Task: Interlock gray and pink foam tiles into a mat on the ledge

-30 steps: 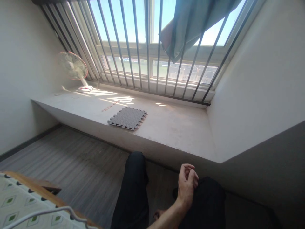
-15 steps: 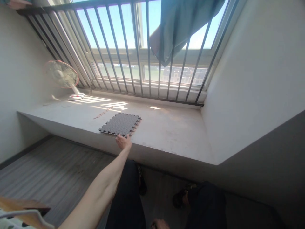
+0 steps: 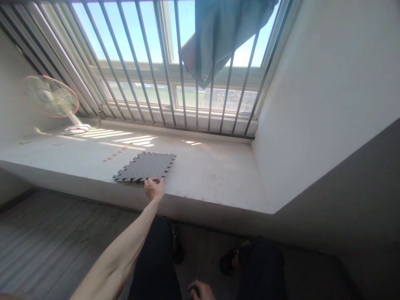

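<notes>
A grey foam mat (image 3: 145, 166) with jigsaw edges lies flat on the wide window ledge (image 3: 212, 175), close to its front edge. My left hand (image 3: 154, 188) reaches out at arm's length, and its fingers close on the mat's near right edge. Only part of my right hand (image 3: 200, 290) shows at the bottom of the picture, low between my dark-trousered legs; its fingers look curled, and I cannot tell whether it holds anything.
A small white fan with a pink rim (image 3: 51, 96) stands at the ledge's far left. Metal bars (image 3: 150, 62) cover the window, and a teal cloth (image 3: 218, 33) hangs from them. A white wall (image 3: 328, 104) closes the right side. Grey wood floor (image 3: 46, 237) lies below.
My left arm came up from below and reached the mat's near edge. My right hand dropped from my right knee to the bottom edge. The view swung right and nearer the ledge.
</notes>
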Available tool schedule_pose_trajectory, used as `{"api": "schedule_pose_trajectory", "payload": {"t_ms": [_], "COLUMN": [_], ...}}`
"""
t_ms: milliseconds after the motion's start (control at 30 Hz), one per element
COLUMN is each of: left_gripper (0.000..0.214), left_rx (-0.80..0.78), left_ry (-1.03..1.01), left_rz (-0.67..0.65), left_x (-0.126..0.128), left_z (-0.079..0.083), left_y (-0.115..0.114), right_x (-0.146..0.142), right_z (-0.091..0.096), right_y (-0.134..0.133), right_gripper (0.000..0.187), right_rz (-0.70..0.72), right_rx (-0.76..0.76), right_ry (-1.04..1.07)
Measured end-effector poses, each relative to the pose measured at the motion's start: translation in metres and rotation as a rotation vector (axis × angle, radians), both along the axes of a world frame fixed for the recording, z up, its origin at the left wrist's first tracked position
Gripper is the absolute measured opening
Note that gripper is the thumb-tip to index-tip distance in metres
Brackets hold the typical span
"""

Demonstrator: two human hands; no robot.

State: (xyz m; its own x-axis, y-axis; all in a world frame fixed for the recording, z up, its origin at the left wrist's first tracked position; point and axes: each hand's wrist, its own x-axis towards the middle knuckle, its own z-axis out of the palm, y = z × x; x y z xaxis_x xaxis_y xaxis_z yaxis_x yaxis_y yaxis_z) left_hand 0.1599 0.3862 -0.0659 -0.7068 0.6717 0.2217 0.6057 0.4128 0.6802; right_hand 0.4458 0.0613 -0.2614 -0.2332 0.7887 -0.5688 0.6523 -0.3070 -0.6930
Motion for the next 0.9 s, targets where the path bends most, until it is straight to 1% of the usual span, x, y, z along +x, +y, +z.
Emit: {"api": "schedule_pose_trajectory", "payload": {"t_ms": [33, 100, 133, 200, 267, 300, 333, 367, 400, 467, 500, 567, 633, 700, 733, 800, 900], "left_gripper": [0.035, 0.036, 0.037, 0.038, 0.039, 0.039, 0.040, 0.040, 0.041, 0.046, 0.049, 0.059, 0.065, 0.065, 0.064, 0.063, 0.069], "left_rx": [0.045, 0.143, 0.187, 0.235, 0.238, 0.228, 0.229, 0.240, 0.263, 0.296, 0.277, 0.154, -0.005, -0.095, -0.106, -0.088, -0.046], "left_ry": [0.015, 0.037, 0.038, 0.014, -0.026, -0.051, -0.071, -0.086, -0.090, -0.066, -0.048, -0.025, -0.032, -0.041, -0.045, -0.065, -0.140], "left_rz": [-0.031, -0.103, -0.143, -0.243, -0.412, -0.509, -0.579, -0.613, -0.604, -0.492, -0.425, -0.343, -0.351, -0.399, -0.421, -0.463, -0.596], "left_x": [0.016, 0.055, 0.078, 0.125, 0.169, 0.187, 0.199, 0.207, 0.210, 0.201, 0.191, 0.171, 0.156, 0.154, 0.157, 0.173, 0.211], "left_z": [-0.001, -0.004, -0.006, -0.011, -0.016, -0.017, -0.019, -0.020, -0.022, -0.026, -0.030, -0.040, -0.052, -0.063, -0.067, -0.070, -0.066], "left_y": [-0.004, -0.020, -0.032, -0.061, -0.091, -0.104, -0.114, -0.121, -0.123, -0.119, -0.113, -0.099, -0.088, -0.083, -0.083, -0.082, -0.076], "right_x": [0.002, 0.006, 0.008, 0.013, 0.021, 0.027, 0.035, 0.043, 0.053, 0.072, 0.081, 0.094, 0.103, 0.111, 0.117, 0.135, 0.173], "right_z": [0.010, 0.037, 0.051, 0.079, 0.100, 0.106, 0.110, 0.111, 0.111, 0.107, 0.104, 0.099, 0.097, 0.098, 0.100, 0.104, 0.112], "right_y": [0.009, 0.037, 0.056, 0.100, 0.143, 0.162, 0.178, 0.191, 0.200, 0.210, 0.212, 0.212, 0.210, 0.210, 0.211, 0.213, 0.218], "right_gripper": [0.029, 0.040, 0.045, 0.055, 0.066, 0.072, 0.076, 0.079, 0.080, 0.082, 0.082, 0.082, 0.080, 0.073, 0.070, 0.067, 0.075], "right_rz": [-0.068, -0.204, -0.257, -0.424, -0.600, -0.715, -0.821, -0.924, -1.014, -1.127, -1.149, -1.148, -1.124, -1.100, -1.092, -1.092, -1.141], "right_rx": [0.070, 0.192, 0.213, 0.243, 0.285, 0.275, 0.258, 0.249, 0.250, 0.306, 0.352, 0.440, 0.487, 0.499, 0.507, 0.546, 0.612], "right_ry": [0.100, 0.299, 0.380, 0.508, 0.644, 0.716, 0.778, 0.819, 0.840, 0.823, 0.801, 0.764, 0.744, 0.723, 0.705, 0.649, 0.534]}}
